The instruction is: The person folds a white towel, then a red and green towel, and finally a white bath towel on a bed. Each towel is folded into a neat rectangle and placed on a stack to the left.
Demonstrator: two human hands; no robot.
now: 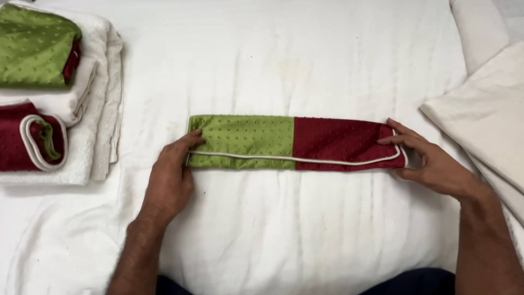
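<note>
One folded cloth (295, 143), half green and half maroon with white piping and a dotted texture, lies as a long narrow strip across the middle of the white sheet (273, 229). The left hand (172, 177) rests flat on the green end, fingers extended and spread, pressing rather than gripping. The right hand (431, 161) is at the maroon end, thumb and fingers loosely curved around the edge; whether it pinches the fabric cannot be told for certain. Risk noted: the strip consists of stacked layers, and uneven pull from either end would likely shift them out of line or open the fold; the soft, wrinkled sheet beneath could also drag with it. Count: one strip in hand; at far left, a stack of white towels (93, 109) bearing two further folded cloths, one green (35, 46), one maroon (27, 136); at right, two pale pillows (486, 114).
</note>
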